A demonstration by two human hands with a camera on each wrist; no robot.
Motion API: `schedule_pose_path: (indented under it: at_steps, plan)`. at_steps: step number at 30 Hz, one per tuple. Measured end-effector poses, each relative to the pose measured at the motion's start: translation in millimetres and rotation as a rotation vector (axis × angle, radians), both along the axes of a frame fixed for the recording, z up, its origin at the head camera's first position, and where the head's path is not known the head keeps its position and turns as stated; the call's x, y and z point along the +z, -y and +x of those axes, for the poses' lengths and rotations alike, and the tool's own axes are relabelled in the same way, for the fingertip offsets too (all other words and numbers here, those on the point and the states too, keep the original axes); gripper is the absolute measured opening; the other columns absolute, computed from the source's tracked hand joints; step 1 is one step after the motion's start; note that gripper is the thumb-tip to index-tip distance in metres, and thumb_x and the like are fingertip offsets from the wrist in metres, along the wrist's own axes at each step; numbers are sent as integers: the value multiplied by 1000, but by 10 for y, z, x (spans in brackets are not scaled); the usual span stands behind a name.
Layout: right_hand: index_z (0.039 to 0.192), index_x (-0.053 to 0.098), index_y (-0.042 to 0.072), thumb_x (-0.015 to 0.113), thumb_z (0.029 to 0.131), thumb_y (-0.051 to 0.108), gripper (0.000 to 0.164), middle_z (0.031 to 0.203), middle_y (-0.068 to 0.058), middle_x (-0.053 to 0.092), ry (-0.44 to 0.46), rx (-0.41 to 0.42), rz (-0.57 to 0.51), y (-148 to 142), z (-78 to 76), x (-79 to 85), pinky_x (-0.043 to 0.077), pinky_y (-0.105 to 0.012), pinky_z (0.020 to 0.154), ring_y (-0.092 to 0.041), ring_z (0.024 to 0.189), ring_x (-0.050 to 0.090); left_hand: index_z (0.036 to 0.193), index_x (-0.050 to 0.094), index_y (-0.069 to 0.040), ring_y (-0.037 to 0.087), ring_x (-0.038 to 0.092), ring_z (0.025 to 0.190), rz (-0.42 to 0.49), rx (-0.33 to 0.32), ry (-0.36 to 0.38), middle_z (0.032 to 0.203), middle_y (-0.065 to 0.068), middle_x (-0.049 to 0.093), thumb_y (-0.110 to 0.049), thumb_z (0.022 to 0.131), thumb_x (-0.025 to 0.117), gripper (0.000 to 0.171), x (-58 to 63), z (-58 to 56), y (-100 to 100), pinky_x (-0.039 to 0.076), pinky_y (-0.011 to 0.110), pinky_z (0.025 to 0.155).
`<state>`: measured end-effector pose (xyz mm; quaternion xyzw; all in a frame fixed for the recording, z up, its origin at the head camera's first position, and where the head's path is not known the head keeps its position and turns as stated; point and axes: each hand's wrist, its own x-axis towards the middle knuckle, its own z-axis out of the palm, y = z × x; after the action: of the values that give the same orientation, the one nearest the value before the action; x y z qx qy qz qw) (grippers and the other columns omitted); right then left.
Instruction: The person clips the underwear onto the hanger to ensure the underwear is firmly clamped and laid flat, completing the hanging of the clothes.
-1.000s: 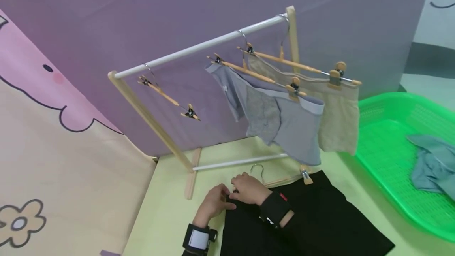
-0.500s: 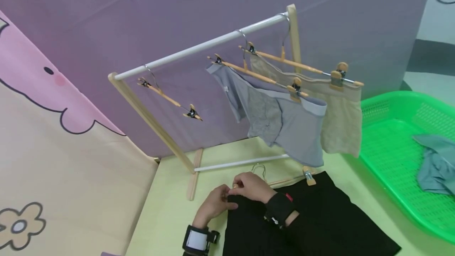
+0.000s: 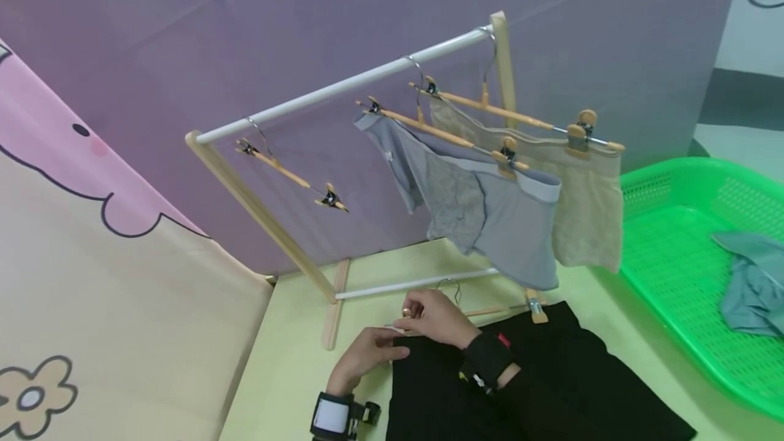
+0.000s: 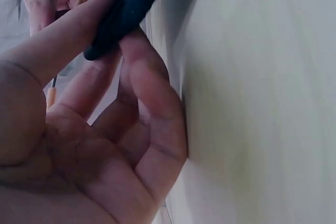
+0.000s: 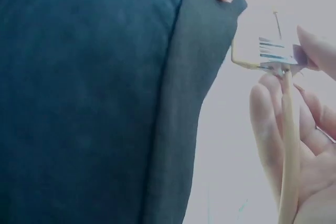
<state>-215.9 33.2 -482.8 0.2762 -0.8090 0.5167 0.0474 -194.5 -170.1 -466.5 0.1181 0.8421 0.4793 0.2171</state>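
Observation:
A black garment (image 3: 533, 380) lies flat on the table, its waistband toward the rack. At the waistband's left corner my left hand (image 3: 366, 354) pinches the cloth; the left wrist view shows the dark corner (image 4: 126, 19) between thumb and fingers. My right hand (image 3: 436, 318) holds the left clip (image 5: 278, 56) of a wooden clip hanger (image 3: 490, 312). In the right wrist view that clip stands beside the waistband, with no cloth in it. The hanger's right clip (image 3: 536, 306) sits on the garment's far right corner.
A rack with a white rail (image 3: 349, 82) stands behind. A bare clip hanger (image 3: 282, 169), grey-lilac underpants (image 3: 490, 203) and beige shorts (image 3: 588, 209) hang from it. At right, a green basket (image 3: 661, 278) contains a blue-green cloth (image 3: 753, 284).
My right hand has risen slightly with the hanger's left clip, which shows more clearly now. The left hand stays at the garment's corner.

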Motion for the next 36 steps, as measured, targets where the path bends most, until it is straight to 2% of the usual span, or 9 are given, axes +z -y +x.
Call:
schedule_pose_path:
  at_steps: [3, 8, 15, 16, 21, 24, 31, 33, 36]
  plan:
    - [87, 64, 20, 72, 92, 29, 13, 81, 8, 60, -26, -29, 14, 7, 19, -2, 49, -24, 67, -3, 72, 56, 105, 73, 1, 8, 49, 65, 15, 8, 2, 90, -2, 63, -19, 91, 73, 24, -11, -2, -6, 42, 21, 57]
    - [86, 66, 21, 69, 94, 26, 10, 76, 9, 58, -22, -57, -9, 6, 44, 19, 47, -25, 64, -3, 66, 55, 103, 74, 1, 8, 53, 67, 23, 31, -10, 92, 0, 71, -19, 92, 72, 23, -31, -4, -19, 45, 22, 57]
    - [83, 65, 22, 70, 93, 28, 13, 75, 10, 57, -15, -61, -8, 4, 41, 23, 46, -24, 61, -3, 64, 53, 107, 73, 3, 11, 57, 73, 0, 96, -48, 97, 6, 72, -19, 92, 72, 27, -6, 1, -52, 48, 24, 59]
    - [82, 65, 22, 70, 93, 28, 14, 75, 10, 57, -14, -62, -3, 3, 40, 23, 46, -24, 61, -2, 65, 53, 108, 73, 2, 10, 57, 73, -3, 103, -56, 98, 7, 72, -19, 91, 72, 27, -30, -12, -41, 48, 24, 60]
    - [82, 65, 21, 71, 93, 27, 14, 75, 10, 58, -21, -52, 5, -3, 21, 14, 46, -23, 62, -2, 66, 54, 104, 72, 6, 10, 58, 75, -22, 133, -97, 97, 12, 74, -13, 92, 71, 23, -36, -20, -40, 48, 26, 65]
    - [82, 65, 20, 72, 92, 27, 14, 75, 9, 59, -23, -40, 7, -18, 14, 7, 47, -23, 63, -2, 67, 54, 103, 72, 7, 10, 59, 77, -5, 138, -116, 96, 12, 74, -12, 93, 70, 21, -34, -26, -46, 50, 28, 67]
    - [87, 69, 16, 69, 94, 32, 18, 75, 7, 61, 122, 19, 53, -59, 18, 18, 45, -25, 59, -6, 63, 53, 103, 74, 1, 10, 62, 80, 53, 111, -76, 95, 6, 75, -20, 93, 70, 23, -38, -26, -43, 51, 27, 68]
    - [94, 70, 11, 68, 95, 34, 23, 80, 3, 63, 163, 37, 61, -73, 24, 42, 46, -28, 61, -9, 66, 55, 103, 72, 1, 10, 63, 81, 69, 98, -48, 93, 5, 73, -21, 94, 69, 24, -44, -26, -40, 52, 27, 69]
    - [113, 67, 4, 68, 94, 38, 39, 95, -4, 65, 205, 28, 93, -111, 51, 108, 50, -35, 71, -17, 81, 61, 105, 66, 2, 12, 64, 84, 102, 88, -6, 95, 5, 71, -23, 96, 66, 26, -34, -30, -36, 53, 27, 70]
